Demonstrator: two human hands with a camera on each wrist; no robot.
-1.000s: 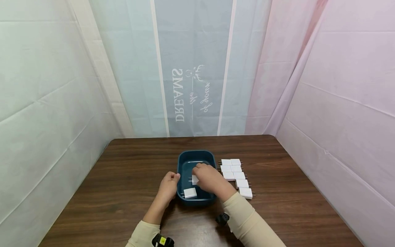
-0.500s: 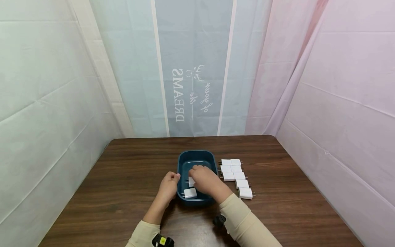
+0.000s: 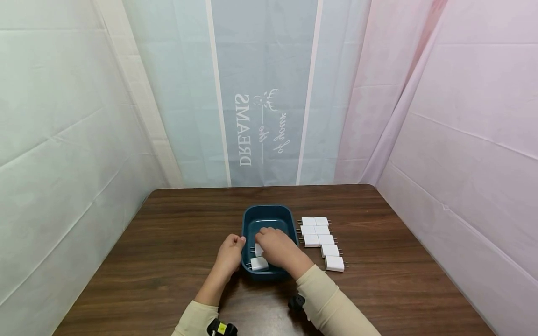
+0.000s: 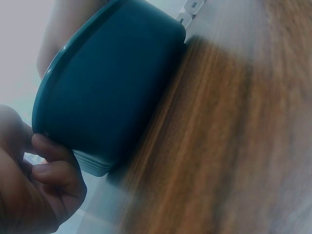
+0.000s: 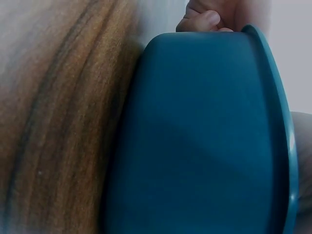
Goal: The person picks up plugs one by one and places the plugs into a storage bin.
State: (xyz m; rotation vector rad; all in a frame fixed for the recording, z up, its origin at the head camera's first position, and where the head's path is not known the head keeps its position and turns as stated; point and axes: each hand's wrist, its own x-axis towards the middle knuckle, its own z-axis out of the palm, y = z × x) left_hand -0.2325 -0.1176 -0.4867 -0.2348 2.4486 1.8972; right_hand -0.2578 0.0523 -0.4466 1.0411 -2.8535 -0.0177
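Observation:
A dark teal plastic bin (image 3: 269, 212) sits upright on the wooden table, its side filling much of both wrist views. The left hand (image 3: 229, 254) pinches its left rim; curled fingers (image 4: 56, 173) show beside that rim in the left wrist view. Inside the bin, the right hand (image 3: 277, 247) holds a white charger plug (image 3: 258, 250), mostly covered by the fingers, prongs pointing left. Just nearer the person lies another white charger plug (image 3: 259, 264) in the bin, also with prongs to the left. In the right wrist view the right hand's fingers are hidden behind the bin wall.
Right of the bin, several white charger plugs (image 3: 318, 230) lie in paired rows, with two single plugs (image 3: 334, 263) at the near end. The wooden table (image 3: 180, 224) ends at a back edge against a printed curtain (image 3: 265, 70). Pale fabric hangs on both sides.
Inside the bin, the right hand has shifted slightly left and toward the person, bringing its charger plug closer to the one lying there. The left hand stays at the rim.

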